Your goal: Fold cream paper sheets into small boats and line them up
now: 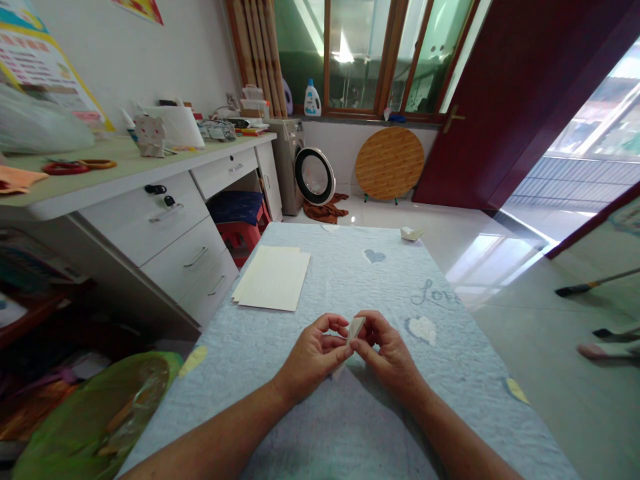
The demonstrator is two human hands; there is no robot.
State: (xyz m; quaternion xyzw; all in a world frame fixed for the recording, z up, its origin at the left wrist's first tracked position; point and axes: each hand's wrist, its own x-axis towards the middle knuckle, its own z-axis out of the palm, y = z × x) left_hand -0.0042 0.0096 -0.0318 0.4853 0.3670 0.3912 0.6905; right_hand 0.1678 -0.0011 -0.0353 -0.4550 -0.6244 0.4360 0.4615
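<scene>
Both hands meet above the near middle of the pale blue quilted table cover. Left hand and right hand each pinch a small folded cream paper piece, held off the surface. A stack of cream paper sheets lies well apart near the left edge; a small folded white paper shape sits at the far right corner. Open cover surrounds the hands.

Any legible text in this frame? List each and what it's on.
"Love": script printed on the blue tablecloth, near its right edge.
Wall poster: print too blurred to read.
Detergent bottle on the windowsill: label too small to read.
Folded paper: no print visible.
</scene>
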